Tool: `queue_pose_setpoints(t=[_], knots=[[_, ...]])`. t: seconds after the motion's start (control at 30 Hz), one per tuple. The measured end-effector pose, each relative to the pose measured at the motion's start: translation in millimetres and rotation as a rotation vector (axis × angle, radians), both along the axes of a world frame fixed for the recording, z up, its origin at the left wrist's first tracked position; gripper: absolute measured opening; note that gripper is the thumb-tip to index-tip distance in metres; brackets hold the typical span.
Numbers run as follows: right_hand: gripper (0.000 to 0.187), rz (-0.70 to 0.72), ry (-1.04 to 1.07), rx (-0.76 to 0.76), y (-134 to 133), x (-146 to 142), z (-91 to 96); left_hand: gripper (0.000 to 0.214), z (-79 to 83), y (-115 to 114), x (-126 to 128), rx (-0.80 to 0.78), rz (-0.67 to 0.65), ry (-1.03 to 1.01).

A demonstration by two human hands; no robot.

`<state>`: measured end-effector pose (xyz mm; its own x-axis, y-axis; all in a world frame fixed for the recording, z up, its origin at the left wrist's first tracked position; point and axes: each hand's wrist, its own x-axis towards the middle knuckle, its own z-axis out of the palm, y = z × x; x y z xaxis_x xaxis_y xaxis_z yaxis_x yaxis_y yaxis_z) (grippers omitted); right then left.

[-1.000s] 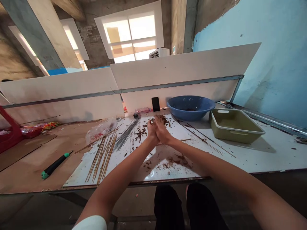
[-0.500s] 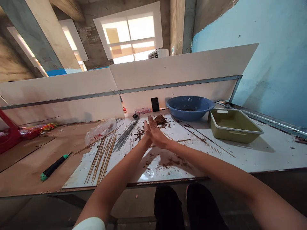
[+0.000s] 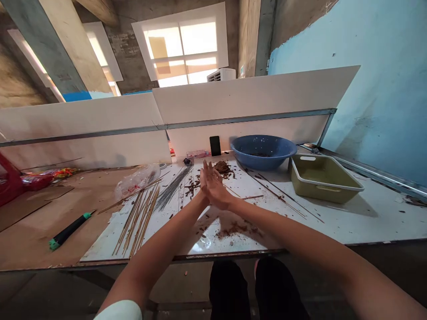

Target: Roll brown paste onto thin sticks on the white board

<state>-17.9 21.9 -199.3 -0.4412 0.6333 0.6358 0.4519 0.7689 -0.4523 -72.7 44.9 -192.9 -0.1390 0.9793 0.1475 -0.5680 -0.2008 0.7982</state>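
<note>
My left hand (image 3: pixel 204 178) and my right hand (image 3: pixel 216 191) are pressed palm to palm above the white board, fingers stretched out and pointing away from me. Anything between the palms is hidden. Just past the fingertips sits a lump of brown, clay-like material (image 3: pixel 223 167), with small dark brown bits (image 3: pixel 191 187) scattered to its left. Brown crumbs (image 3: pixel 235 229) lie on the board beneath my forearms. To the right of my hands a thin stick (image 3: pixel 252 197) rests on the board.
Left of my arms lie thin brown sticks (image 3: pixel 136 222), grey wires (image 3: pixel 174 189), a clear plastic bag (image 3: pixel 138 180) and a black-and-green screwdriver (image 3: pixel 70 230). At the right stand a blue basin (image 3: pixel 263 162) and a green bin (image 3: pixel 327 191). A phone (image 3: pixel 215 146) leans on the back panel.
My right hand has slid back along my left palm, toward me, and the two hands now overlap at more of an angle. The view has shifted slightly.
</note>
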Motion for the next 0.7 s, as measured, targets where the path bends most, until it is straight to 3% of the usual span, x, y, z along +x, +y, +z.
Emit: queue_pose_setpoints(t=[0.1,0.2,0.3,0.47,0.57,0.7], knots=[[0.093,-0.033,-0.013,0.075,1,-5,22.0,0.059,-7.7,-5,12,-0.039,-0.014,-0.023],[0.084,-0.1,-0.005,0.083,15,6,33.0,0.056,-7.1,-9,8,-0.069,-0.161,-0.075],[0.081,-0.156,-0.038,0.055,28,22,25.5,0.052,-0.3,-10,0,-0.109,-0.312,-0.131],[0.074,-0.309,-0.152,0.033,45,44,15.7,0.042,6.0,-9,6,-0.186,-0.363,-0.096],[0.071,-0.476,-0.166,-0.007,53,57,16.2,0.026,-3.0,-7,10,-0.27,-0.387,0.009],[0.059,-0.571,-0.2,-0.089,55,75,6.5,0.012,-18.1,1,0,-0.351,-0.331,0.18]])
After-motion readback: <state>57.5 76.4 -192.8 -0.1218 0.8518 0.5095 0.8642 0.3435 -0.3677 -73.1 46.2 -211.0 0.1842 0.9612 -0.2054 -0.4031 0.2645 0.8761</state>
